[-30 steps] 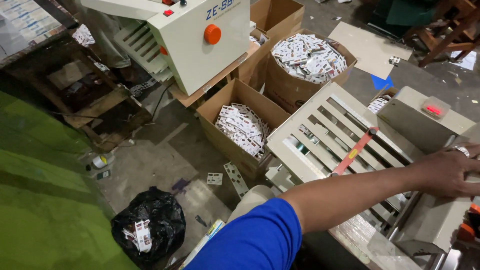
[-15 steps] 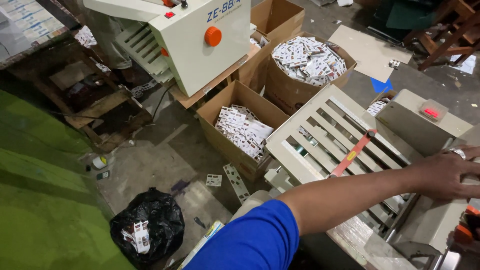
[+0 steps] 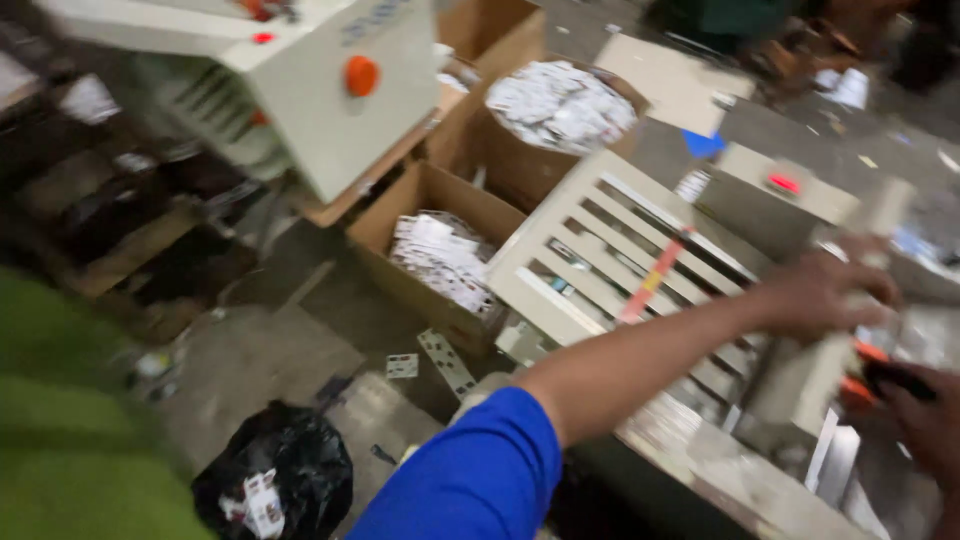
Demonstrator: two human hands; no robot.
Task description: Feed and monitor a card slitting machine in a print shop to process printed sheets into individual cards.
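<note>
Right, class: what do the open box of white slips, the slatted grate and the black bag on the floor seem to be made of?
Box: brown corrugated cardboard, matte, judging by its folded flaps. Slatted grate: probably cream-painted metal, with rigid, even slats. Black bag: thin glossy plastic, crumpled and shiny.

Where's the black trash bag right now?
In the head view, the black trash bag sits on the floor at the lower left, just left of the blue sleeve and below the open cardboard box of printed slips.
</note>
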